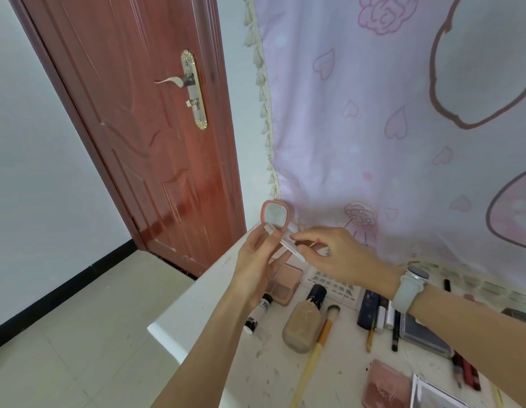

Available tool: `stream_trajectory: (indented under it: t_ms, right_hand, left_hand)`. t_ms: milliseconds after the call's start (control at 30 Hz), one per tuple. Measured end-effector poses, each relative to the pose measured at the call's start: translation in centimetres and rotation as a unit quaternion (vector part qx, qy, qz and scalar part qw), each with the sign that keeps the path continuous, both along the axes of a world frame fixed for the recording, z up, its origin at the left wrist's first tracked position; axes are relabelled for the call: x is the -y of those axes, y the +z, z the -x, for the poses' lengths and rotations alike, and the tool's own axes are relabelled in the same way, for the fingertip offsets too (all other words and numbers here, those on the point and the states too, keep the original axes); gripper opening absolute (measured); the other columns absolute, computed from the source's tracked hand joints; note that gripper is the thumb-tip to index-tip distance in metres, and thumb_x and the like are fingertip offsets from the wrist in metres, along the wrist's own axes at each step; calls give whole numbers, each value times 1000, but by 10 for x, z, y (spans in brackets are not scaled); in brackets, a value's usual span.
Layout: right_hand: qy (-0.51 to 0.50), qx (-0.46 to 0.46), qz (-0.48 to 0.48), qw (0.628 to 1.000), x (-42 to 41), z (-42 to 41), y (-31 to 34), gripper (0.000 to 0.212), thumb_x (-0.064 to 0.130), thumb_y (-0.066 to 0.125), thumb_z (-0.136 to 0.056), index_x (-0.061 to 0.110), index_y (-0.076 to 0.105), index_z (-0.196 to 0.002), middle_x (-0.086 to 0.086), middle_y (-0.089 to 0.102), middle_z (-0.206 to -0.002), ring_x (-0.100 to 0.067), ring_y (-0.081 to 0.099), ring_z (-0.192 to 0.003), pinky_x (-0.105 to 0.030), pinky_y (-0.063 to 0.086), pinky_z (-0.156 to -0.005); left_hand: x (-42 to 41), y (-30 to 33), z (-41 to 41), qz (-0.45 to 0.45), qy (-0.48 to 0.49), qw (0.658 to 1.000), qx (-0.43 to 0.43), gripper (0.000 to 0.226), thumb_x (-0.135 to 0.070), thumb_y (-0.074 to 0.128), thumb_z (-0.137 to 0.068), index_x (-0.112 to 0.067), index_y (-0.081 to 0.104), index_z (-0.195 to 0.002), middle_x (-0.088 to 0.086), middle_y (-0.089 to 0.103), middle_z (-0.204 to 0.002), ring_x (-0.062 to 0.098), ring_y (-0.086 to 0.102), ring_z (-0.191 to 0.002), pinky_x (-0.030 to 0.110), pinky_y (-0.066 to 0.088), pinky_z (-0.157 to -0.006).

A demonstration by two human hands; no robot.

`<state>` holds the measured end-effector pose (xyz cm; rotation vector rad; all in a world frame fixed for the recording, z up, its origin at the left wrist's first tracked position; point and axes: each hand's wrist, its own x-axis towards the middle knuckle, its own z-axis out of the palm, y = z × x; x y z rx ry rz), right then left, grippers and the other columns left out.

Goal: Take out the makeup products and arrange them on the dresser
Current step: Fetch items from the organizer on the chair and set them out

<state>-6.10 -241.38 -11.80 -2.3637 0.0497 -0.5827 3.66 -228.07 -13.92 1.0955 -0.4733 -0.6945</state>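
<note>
A pink curtain point(403, 128) printed with hearts and roses hangs along the far side, right of a red-brown door point(144, 136). Below them the white dresser point(191, 307) fills the near right, its top strewn with makeup. Both hands are raised over its far left part, sharing a slim clear case point(288, 247) held tilted: the left hand point(256, 260) curls its fingers round the case's far left end, and the right hand point(332, 254), a pale watch point(409, 290) on its wrist, pinches the case near its middle. Just beyond stands a small pink-framed mirror point(276, 215). Under the hands lie a pink palette point(284, 285) and a white basket point(335, 285); nearer lie a beige foundation bottle point(303, 322), a yellow-handled brush point(317, 348) beside it, and a small white tube point(257, 316) to the left.
</note>
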Motion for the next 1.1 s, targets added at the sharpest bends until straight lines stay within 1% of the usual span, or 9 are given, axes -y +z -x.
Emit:
stream_trajectory:
  t_ms: [100,333,433,533,667,833,933,1033,1100]
  right_hand:
    - [7,-33,34,999,2,-1,2,21,18,59,-87,15,69,-105,4,66,-91,-6,61,-82,-20,50,-79]
    - [2,-125,54,991,10,0,6,23,20,57,-88,17,67,-109,4,69,-99,-7,64,-87,-24,52,-82]
    - [-21,-137,108,984,10,-3,8,14,16,53,-85,16,66,-88,0,66,-81,-14,59,-71,-28,49,-69]
    - [-59,-136,101,984,20,-7,8,29,10,50,-82,22,39,-58,3,41,-55,-12,35,-49,-24,31,-51]
    - [-105,-142,57,983,37,-16,3,13,14,50,-86,17,58,-77,4,56,-67,-15,49,-61,-22,38,-58]
    - [-182,-130,7,975,59,-36,2,22,10,46,-88,-2,63,-96,-14,65,-76,-30,62,-73,-33,48,-70]
    - [-195,-135,50,970,65,-51,1,25,5,43,-86,5,48,-61,-10,49,-58,-28,46,-58,-34,36,-58]
    - [-190,-139,75,969,67,-62,-1,37,2,40,-88,14,31,-53,-11,48,-63,-24,44,-64,-35,32,-60]
    - [-190,-142,67,969,71,-68,-6,36,3,39,-90,9,35,-55,-18,53,-67,-25,47,-64,-39,39,-62]
  left_hand:
    - [5,-3,2,-16,8,1000,-4,44,-16,61,-86,-9,47,-128,17,55,-127,26,58,-113,33,50,-89]
    - [12,-9,3,-21,2,1000,-14,43,-9,63,-85,-2,47,-125,20,53,-126,32,55,-116,43,49,-93]
    - [16,-10,3,-26,6,999,-33,46,-11,64,-84,-1,47,-125,20,53,-122,31,56,-114,42,51,-89]
    - [20,-12,2,-24,-4,999,-47,37,-12,61,-86,-1,52,-121,15,59,-112,27,60,-106,40,53,-87]
    - [23,-16,-1,-21,-47,994,-92,26,-17,55,-92,-5,60,-114,10,67,-104,22,65,-95,32,57,-77]
    - [30,-24,-17,-72,37,987,-138,27,-8,43,-96,-2,52,-121,12,66,-96,28,64,-89,48,52,-86]
    - [35,-29,-23,-124,69,983,-114,18,-6,45,-94,-3,56,-108,9,66,-90,24,65,-88,39,54,-83]
    - [40,-27,-25,-209,100,971,-58,20,-6,46,-91,-14,60,-80,2,67,-77,16,65,-78,24,53,-69]
    - [45,-26,-29,-270,116,956,7,16,-12,48,-90,-16,60,-100,3,65,-95,18,60,-94,30,50,-86]
